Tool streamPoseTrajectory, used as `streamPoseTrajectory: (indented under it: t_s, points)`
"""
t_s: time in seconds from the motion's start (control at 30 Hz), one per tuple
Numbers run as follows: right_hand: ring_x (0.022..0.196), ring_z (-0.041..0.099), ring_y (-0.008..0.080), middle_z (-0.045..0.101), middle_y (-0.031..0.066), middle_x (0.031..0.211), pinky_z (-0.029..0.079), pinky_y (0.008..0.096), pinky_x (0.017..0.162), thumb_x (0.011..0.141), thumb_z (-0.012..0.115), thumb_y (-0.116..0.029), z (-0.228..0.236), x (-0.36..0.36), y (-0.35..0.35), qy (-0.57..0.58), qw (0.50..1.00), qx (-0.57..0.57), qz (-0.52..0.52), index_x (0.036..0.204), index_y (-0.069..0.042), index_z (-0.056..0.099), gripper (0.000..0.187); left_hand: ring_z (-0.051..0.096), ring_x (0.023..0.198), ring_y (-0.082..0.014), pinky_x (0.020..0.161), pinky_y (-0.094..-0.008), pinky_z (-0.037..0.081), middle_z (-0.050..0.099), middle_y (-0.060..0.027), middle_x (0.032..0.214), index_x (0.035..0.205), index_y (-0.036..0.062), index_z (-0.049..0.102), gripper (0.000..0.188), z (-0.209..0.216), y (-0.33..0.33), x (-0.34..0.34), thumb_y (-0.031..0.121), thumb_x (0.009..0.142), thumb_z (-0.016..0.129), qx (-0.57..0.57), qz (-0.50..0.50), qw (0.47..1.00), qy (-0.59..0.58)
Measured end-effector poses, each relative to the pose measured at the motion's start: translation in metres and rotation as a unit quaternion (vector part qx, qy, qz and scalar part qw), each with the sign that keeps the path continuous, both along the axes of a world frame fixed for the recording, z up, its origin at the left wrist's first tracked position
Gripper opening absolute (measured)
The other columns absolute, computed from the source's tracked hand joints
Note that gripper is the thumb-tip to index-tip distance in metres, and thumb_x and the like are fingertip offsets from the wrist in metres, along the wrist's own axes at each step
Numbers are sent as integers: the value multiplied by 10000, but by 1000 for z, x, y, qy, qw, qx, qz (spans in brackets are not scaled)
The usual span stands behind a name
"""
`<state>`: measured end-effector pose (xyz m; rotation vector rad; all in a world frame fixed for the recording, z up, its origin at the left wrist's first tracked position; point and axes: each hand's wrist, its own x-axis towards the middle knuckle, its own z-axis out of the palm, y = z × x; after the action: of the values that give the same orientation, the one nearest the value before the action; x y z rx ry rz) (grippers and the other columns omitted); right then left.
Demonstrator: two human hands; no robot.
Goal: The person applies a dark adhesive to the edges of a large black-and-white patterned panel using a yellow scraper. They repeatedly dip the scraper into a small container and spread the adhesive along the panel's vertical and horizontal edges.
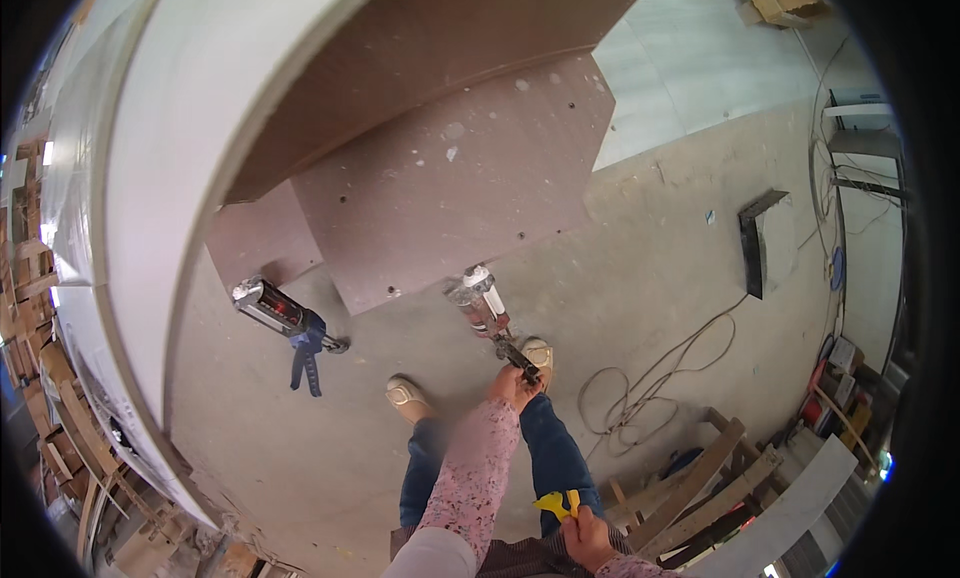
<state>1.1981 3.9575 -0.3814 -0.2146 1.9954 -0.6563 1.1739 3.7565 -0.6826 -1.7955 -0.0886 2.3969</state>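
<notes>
Head view, looking down at a concrete floor (650, 278).

Left hand (512, 383): arm in a pink flowered sleeve (478, 468), reaching forward and down. Fingers clenched on the grip of a caulking gun (488, 313), which points away from the person, its tube end over the edge of a brown board (450, 188).

Right hand (588, 533): low in the picture, near the lower edge. Fingers wrapped round the handle of a yellow scraper (558, 503), blade pointing left.

Second caulking gun (285, 323): blue handle, lying on the floor left of the person's feet, well apart from both hands, just beside a smaller brown board (262, 240).

Feet: two light shoes (408, 398), blue trouser legs (555, 458) above them.

Surroundings: a large white curved panel (150, 178) along the left; a loose cable (640, 393) coiled on the floor to the right; a dark flat box (765, 243) further right; wooden slats (700, 478) stacked at lower right; timber offcuts (60, 418) at far left.
</notes>
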Motion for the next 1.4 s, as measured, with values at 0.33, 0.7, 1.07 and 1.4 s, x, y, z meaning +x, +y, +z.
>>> streamPoseTrajectory:
  t_s: [0.33, 0.7, 1.07, 1.4]
  points:
    - [555, 616, 313, 608, 123, 638, 491, 389, 502, 944, 525, -137, 3, -5, -9, -3, 1000, 21, -13, 875, -41, 414, 162, 560, 1091, -354, 943, -519, 477, 538, -198, 1217, 1278, 28, 460, 391, 36, -63, 10, 266, 969, 492, -66, -109, 991, -44]
    - [622, 589, 429, 607, 219, 698, 467, 522, 548, 937, 531, -205, -2, 13, -34, 49, 999, 20, -9, 962, -23, 474, 193, 581, 1081, -292, 1005, -463, 434, 596, -135, 1208, 1297, 48, 496, 409, 320, -244, 94, 267, 953, 487, -339, 178, 911, 149]
    - [599, 601, 222, 585, 123, 685, 464, 367, 546, 960, 514, -168, 54, -4, -61, -23, 987, -30, -159, 847, -21, 452, 195, 581, 1003, -232, 942, -437, 441, 633, -76, 1061, 1109, 55, 588, 314, 453, -341, 58, 326, 968, 514, -377, 141, 895, 192]
    - [554, 482, 96, 610, 49, 774, 431, 261, 521, 971, 463, -123, 210, -84, -123, -77, 951, -209, -214, 1024, -12, 510, 132, 619, 903, -236, 755, -378, 537, 648, -97, 985, 985, 13, 590, 141, 440, -324, 99, 60, 867, 650, -473, 30, 867, 150]
